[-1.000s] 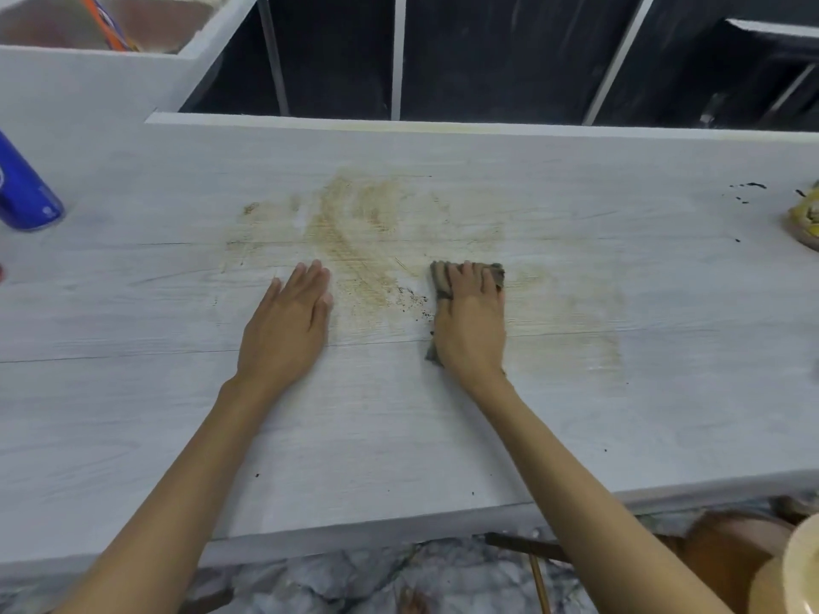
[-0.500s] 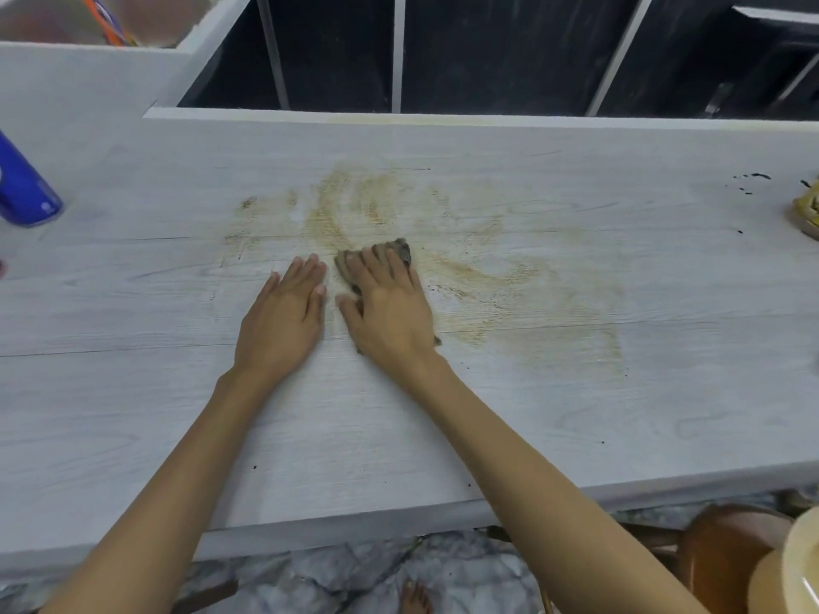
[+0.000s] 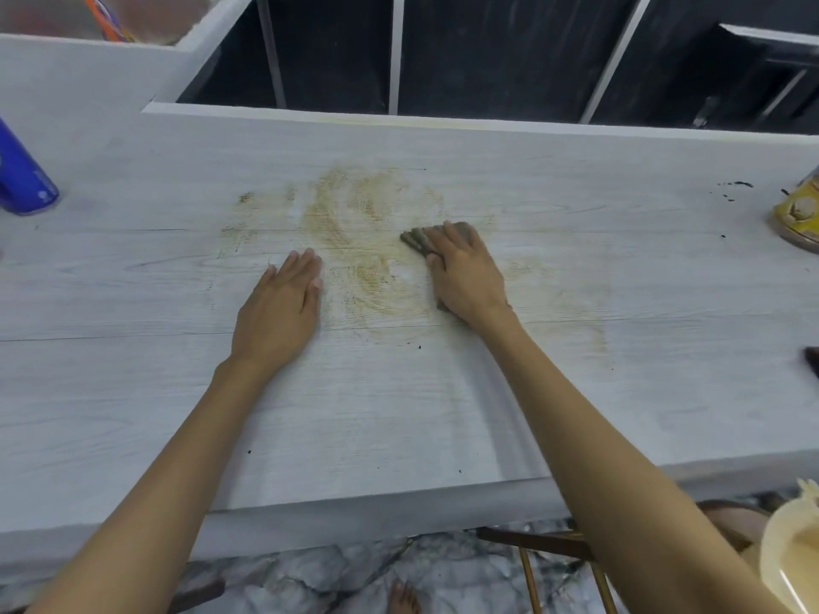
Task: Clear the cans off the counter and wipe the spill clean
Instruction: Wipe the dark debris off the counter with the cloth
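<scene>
A smeared yellow-brown spill (image 3: 354, 223) stains the middle of the pale wood-grain counter (image 3: 576, 392). My right hand (image 3: 465, 272) presses flat on a brownish-grey cloth (image 3: 419, 239) at the spill's right side; only the cloth's far edge shows past my fingers. My left hand (image 3: 281, 308) rests flat on the counter just left of the smear, fingers straight, holding nothing. A blue can (image 3: 20, 179) lies at the far left edge. A yellow can (image 3: 800, 214) sits at the far right edge, partly cut off.
Small dark specks (image 3: 735, 186) dot the counter near the yellow can. A raised white ledge (image 3: 88, 68) stands at the back left. Below the counter's front edge are a wooden stool (image 3: 554, 551), a cream object (image 3: 793, 551) and marble floor.
My right hand has slid the cloth from beside my left hand back to the right and slightly farther away. My left hand has stayed flat in place.
</scene>
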Tool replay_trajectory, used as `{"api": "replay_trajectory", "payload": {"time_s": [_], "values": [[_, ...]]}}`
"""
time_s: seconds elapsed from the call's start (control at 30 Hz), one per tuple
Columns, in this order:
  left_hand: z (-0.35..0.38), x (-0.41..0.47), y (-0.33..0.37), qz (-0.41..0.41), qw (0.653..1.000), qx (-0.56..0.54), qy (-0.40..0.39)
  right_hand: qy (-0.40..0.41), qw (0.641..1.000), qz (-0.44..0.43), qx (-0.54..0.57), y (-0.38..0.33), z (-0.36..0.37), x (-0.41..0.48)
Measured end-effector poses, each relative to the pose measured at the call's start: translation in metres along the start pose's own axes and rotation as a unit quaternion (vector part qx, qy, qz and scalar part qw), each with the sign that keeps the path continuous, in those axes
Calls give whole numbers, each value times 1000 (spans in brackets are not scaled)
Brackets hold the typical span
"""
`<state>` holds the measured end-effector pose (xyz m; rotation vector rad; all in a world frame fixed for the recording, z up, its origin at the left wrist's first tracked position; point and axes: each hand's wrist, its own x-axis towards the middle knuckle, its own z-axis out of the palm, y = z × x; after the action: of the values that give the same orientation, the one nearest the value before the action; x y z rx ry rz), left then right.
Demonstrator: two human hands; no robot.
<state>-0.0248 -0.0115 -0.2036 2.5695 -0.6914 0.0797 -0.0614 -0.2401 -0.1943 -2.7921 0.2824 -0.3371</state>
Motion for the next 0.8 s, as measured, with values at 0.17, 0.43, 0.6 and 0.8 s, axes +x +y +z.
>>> {"api": "replay_trajectory", "payload": {"time_s": [0.17,0.43,0.6,0.8], "values": [[1,0,-1,1,1000,11,-3,19,989,-145,16,-37,2,-54],[1,0,-1,6,1000,11,2,-51,993,-106,27,45,-27,-52],[1,1,0,2,1000,15,-3,5,998,6,70,15,-12,-2],[2,0,0,1,1000,20,-8,-1,984,-153,89,-37,-12,-73]]}}
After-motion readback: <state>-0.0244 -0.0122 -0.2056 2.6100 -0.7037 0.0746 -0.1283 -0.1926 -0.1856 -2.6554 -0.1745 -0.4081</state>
